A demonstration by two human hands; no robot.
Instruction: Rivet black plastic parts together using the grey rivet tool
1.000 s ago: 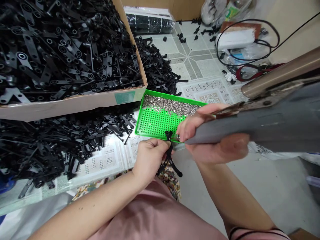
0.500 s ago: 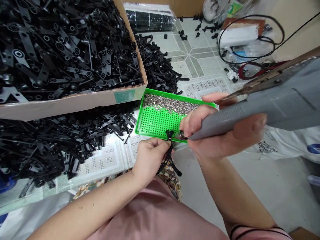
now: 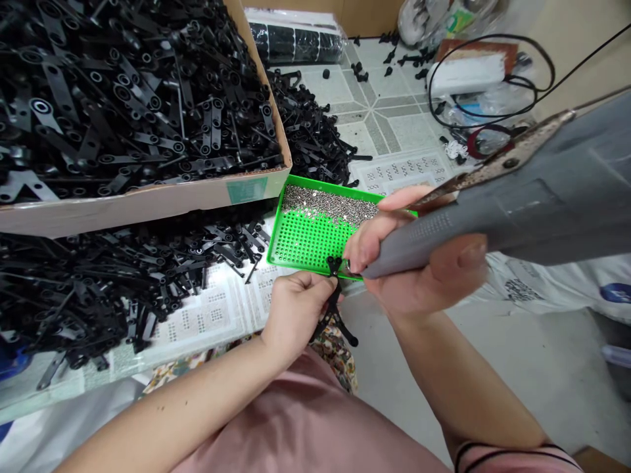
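Over green tray's [image 3: 315,238] edge | black forked part [image 3: 336,299], slim-armed, round-ended | left fingers [image 3: 326,286] pinching it

From my feed, the tray [image 3: 315,238] looks like smooth, slightly glossy green plastic, perforated across its base, and the small screws [image 3: 328,205] in it read as shiny metal. I see dark plastic with a soft sheen on the loose parts [image 3: 148,98], and plain, matt cardboard on the box [image 3: 172,200]. The tool's [image 3: 522,197] grey body looks like smooth plastic, its metal strip rough and worn.
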